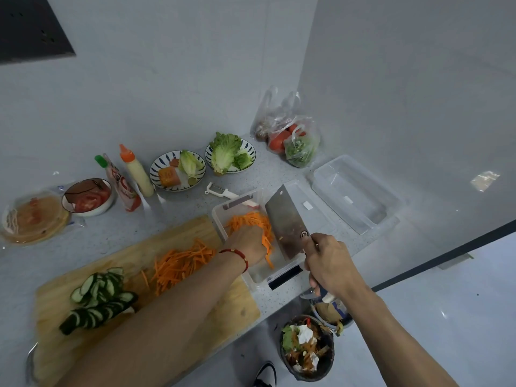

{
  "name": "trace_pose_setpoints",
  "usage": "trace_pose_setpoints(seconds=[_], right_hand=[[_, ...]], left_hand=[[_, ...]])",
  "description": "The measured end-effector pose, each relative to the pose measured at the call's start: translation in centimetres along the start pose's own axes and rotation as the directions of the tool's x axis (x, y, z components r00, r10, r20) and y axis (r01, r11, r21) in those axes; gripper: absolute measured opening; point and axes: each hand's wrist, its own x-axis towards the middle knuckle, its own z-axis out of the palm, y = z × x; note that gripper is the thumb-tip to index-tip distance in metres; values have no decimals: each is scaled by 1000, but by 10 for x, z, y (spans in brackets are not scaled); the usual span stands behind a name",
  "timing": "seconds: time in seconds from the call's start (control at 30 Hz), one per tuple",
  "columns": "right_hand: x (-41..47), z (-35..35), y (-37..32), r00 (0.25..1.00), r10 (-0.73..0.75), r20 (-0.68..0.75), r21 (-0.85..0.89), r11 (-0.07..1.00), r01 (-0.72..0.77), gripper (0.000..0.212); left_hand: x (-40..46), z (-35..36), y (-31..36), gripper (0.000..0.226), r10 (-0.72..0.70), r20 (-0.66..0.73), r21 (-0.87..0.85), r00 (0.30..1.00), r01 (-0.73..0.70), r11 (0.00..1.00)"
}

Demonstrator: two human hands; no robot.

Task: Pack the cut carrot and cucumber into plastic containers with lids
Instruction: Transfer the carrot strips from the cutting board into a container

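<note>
A clear plastic container stands right of the wooden cutting board and holds carrot strips. My left hand reaches into it and rests on the strips, its fingers hidden behind the pile. My right hand grips the handle of a cleaver, whose blade is tilted over the container. More carrot strips lie on the board, with cucumber slices at its left end. A second clear container sits empty at the far right, with a lid between the two.
Behind the board stand two sauce bottles, a bowl of tomato slices, two plates of lettuce, a peeler and bagged vegetables. Wraps in plastic lie far left. A scrap bin stands on the floor below the counter edge.
</note>
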Motion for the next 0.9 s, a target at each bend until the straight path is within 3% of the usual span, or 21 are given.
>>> trace_pose_setpoints(seconds=[0.07, 0.1, 0.17, 0.23, 0.33, 0.43, 0.6, 0.7, 0.83, 0.9], right_hand=[[1, 0, 0, 1000, 11, -2, 19, 1000, -11, 39], [2, 1, -1, 1000, 15, 0, 29, 999, -15, 39], [4, 4, -3, 1000, 20, 7, 56, 998, -21, 40], [5, 6, -6, 1000, 22, 0, 78, 997, -22, 39], [6, 6, -8, 999, 24, -27, 99, 995, -22, 40], [4, 6, -10, 999, -5, -32, 81, 997, 8, 38], [-18, 12, -10, 981, -138, -137, -15, 990, 137, 36], [-45, 28, -12, 949, -269, -162, -25, 963, 268, 32], [-73, 61, -16, 908, -384, -167, -61, 923, 379, 23], [-78, 73, -15, 908, -374, -188, -63, 927, 369, 15]], left_hand=[[-6, -1, 0, 17, 57, -138, -40, 989, -63, 997], [-10, 2, 1, 29, 120, -205, -62, 971, -136, 989], [-20, 12, 2, 65, 284, -234, -52, 930, -303, 951], [-30, 22, 2, 71, 378, -178, 111, 909, -363, 925], [-27, 23, -3, 38, 241, -116, 239, 964, -208, 949], [-21, 14, -10, 21, 220, -146, 122, 965, -203, 972], [-28, -6, -31, 23, 101, -325, -323, 940, -211, 923], [-43, -14, -61, 24, -31, -418, -374, 908, -141, 917], [-58, -11, -80, 16, -106, -375, -423, 921, -68, 904], [-62, -10, -81, 15, -176, -352, -551, 919, -51, 833]])
